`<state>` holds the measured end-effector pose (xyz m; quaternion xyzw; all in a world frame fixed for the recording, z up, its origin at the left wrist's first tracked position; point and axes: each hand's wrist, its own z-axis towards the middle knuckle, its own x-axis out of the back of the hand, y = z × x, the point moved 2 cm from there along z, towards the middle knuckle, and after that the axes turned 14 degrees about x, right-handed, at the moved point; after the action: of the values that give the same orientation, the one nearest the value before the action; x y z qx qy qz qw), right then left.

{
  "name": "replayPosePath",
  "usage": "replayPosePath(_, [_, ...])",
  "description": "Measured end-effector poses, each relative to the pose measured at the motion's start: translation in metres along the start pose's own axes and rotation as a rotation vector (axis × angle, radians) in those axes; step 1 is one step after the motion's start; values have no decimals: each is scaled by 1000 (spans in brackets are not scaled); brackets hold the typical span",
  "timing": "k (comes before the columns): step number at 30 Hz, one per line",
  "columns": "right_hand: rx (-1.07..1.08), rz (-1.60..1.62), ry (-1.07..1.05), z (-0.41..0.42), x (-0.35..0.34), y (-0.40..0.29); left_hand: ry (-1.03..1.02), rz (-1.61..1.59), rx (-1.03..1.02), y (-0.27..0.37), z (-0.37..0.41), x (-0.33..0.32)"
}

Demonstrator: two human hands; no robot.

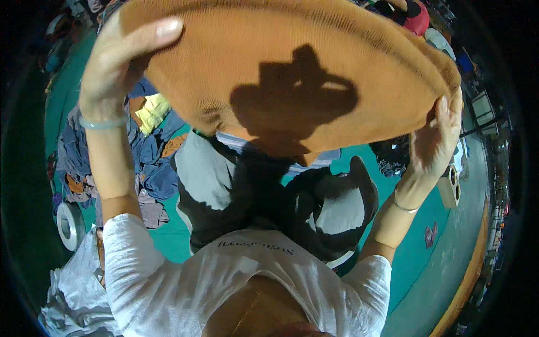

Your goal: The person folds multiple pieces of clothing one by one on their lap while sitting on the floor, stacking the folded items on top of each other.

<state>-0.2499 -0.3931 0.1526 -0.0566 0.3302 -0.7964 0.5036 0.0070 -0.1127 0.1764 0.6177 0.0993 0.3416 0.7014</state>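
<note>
An orange-brown knit garment (202,63) is stretched out in the air before me, raised close to the camera. My left hand (122,63) grips its left side, thumb lying flat on the fabric. On the other side, my right hand (440,130) holds the garment's lower right edge. A dark shadow falls across the middle of the cloth. Its upper edge runs out of the picture, and the fingers behind the fabric are hidden. Below it, partly covered, striped blue-grey cloth (328,158) lies between my knees.
Left on the green floor (168,246) lies a heap of dark blue clothes (158,147) with a yellow piece (153,113). Nearby are a tape roll (70,225) and pale cloth (80,290). At right are a black bag (389,158) and a beige box (449,185). Another person (414,19) is at top right.
</note>
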Motion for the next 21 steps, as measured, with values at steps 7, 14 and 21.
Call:
replayPosePath(7, [104,-243,219,40,28,45,86,-232,34,20,83,-22])
replayPosePath(14, [204,-218,176,73,60,35,79,-329,-355,22,106,-40])
replayPosePath(21, [-83,-264,35,-22,64,18,98,44,-108,-50,9,-15])
